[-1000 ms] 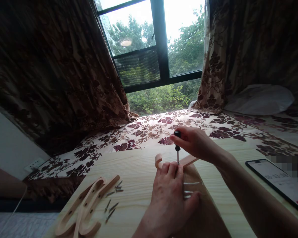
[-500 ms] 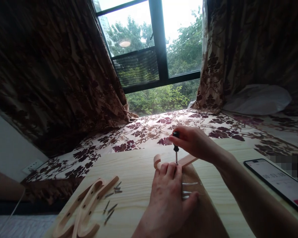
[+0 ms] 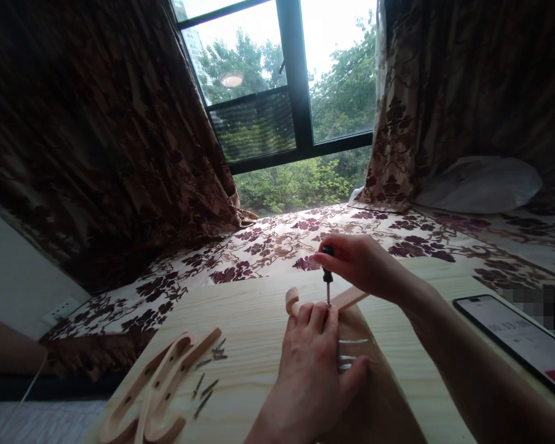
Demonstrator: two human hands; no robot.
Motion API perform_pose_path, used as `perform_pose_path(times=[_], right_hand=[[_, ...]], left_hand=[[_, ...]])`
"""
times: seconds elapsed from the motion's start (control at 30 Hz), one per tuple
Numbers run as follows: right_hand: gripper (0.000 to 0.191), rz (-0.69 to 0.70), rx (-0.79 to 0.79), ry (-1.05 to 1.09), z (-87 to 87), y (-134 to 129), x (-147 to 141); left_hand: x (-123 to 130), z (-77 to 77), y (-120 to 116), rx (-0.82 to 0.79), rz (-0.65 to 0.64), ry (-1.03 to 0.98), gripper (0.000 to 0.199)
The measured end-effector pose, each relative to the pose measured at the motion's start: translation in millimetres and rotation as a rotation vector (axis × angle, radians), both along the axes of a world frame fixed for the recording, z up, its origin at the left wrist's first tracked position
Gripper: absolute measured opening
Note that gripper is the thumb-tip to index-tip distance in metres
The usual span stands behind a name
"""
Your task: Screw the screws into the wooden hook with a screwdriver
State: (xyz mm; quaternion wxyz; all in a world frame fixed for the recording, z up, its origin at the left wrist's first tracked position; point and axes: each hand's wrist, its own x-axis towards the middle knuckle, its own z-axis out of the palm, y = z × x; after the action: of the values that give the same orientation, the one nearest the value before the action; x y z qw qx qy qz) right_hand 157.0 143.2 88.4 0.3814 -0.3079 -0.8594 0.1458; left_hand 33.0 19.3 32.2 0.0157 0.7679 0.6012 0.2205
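My right hand (image 3: 354, 262) is closed around the black handle of a screwdriver (image 3: 328, 277), which stands nearly upright. The tip of its metal shaft meets a curved wooden hook (image 3: 351, 298) lying across the pale wooden board (image 3: 240, 308). My left hand (image 3: 309, 364) presses on that hook with its fingers together, beside the screwdriver tip. Those fingers cover the hook's middle, and its curled end (image 3: 291, 301) shows past them. The screw head under the tip is too small to make out. A brown sheet (image 3: 379, 394) with shiny strips lies beneath my left thumb.
Several wooden hooks with holes (image 3: 155, 391) lie at the board's left side. Next to them are several loose screws (image 3: 208, 387). A phone (image 3: 513, 342) rests to the right of my right forearm. Behind the board spreads a flowered cloth (image 3: 277, 246) below a window (image 3: 305, 145).
Hardly anything differs. Both hands and the screwdriver stay in place, and the hook has not visibly moved.
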Motion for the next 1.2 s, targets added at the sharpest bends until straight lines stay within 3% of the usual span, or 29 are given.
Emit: perform_pose_path(times=[0.23,0.47,0.7,0.93,1.1,1.2], right_hand=[[0.018,0.087,-0.047,0.019,0.2,1.5,3.4],[0.028,-0.036,-0.004,0.014,0.1,1.4,-3.0],[0.018,0.023,-0.014,0.008,-0.1,1.1,1.5],[0.024,-0.090,0.024,-0.019,3.4,-2.0,-0.4],[0.015,0.041,-0.015,-0.003,4.5,-2.6,2.0],[0.018,0.047,-0.005,-0.006,3.0,-0.2,1.4]], left_hand=[[0.1,-0.3,-0.4,-0.008,0.008,0.007,0.063],[0.0,0.0,-0.6,-0.002,0.004,0.011,0.062],[1.3,-0.2,0.0,-0.023,0.010,0.023,0.064],[1.2,1.3,-0.6,-0.033,0.021,0.018,0.064],[1.8,0.9,0.3,-0.030,0.020,0.035,0.065],[1.4,1.0,0.3,-0.035,0.020,0.045,0.066]])
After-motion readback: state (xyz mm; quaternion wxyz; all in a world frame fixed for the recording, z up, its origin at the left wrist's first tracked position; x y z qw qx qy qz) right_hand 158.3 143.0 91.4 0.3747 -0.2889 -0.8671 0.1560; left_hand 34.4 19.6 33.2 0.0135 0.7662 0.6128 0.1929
